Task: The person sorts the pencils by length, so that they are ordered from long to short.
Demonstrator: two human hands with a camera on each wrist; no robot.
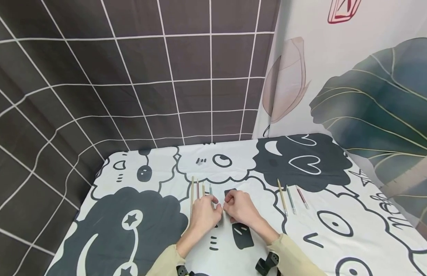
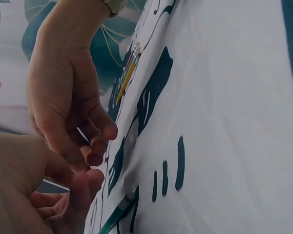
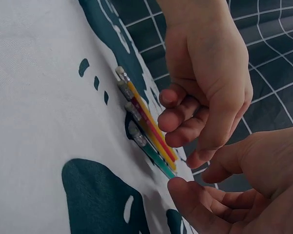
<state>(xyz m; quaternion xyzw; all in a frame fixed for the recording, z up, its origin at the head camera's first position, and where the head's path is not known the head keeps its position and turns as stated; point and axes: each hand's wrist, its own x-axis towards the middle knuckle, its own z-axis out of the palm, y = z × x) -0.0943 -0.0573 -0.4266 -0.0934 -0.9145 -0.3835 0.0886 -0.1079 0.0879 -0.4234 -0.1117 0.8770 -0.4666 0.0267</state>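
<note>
Both hands hover close together over the patterned cloth, fingertips almost meeting. My left hand (image 1: 204, 214) has its fingers bent loosely, and nothing shows in its grasp. Opposite it, my right hand (image 1: 243, 209) is likewise loosely bent around no visible thing. Beside and partly behind the left hand lie several pencils in a row: a yellow pencil (image 1: 192, 191), a red pencil (image 1: 197, 188), a second yellow pencil (image 1: 203, 188) and a green pencil (image 3: 158, 158). Their eraser ends show in the right wrist view. The left wrist view catches the green pencil (image 2: 118, 212) below the fingers.
Farther right on the cloth (image 1: 268, 230) lie a yellow pencil (image 1: 282, 196), a green pencil (image 1: 291, 200) and a red pencil (image 1: 302, 197), spaced apart. A dark gridded curtain (image 1: 137, 76) hangs behind, with a leaf-printed sheet (image 1: 378, 99) at the right.
</note>
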